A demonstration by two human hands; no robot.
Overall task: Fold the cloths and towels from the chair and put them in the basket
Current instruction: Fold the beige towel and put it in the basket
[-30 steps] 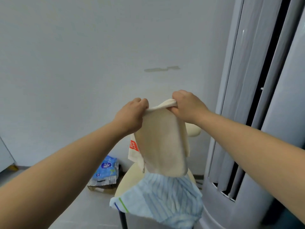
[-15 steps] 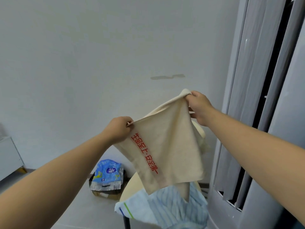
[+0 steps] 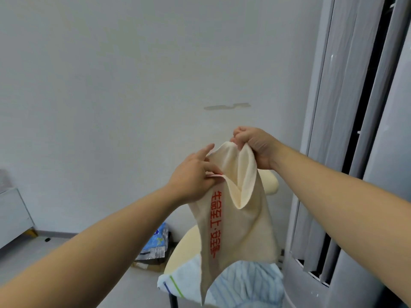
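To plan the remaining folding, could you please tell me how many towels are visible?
2. A cream towel hangs from the left hand and right hand; a pale blue striped towel lies on the chair below. Others may hide underneath.

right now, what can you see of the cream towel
The cream towel looks like soft terry, with a vertical line of red characters. It hangs in the air, doubled at the top. The right hand grips its top, the left hand pinches an edge. Its tip overlaps the striped cloth.
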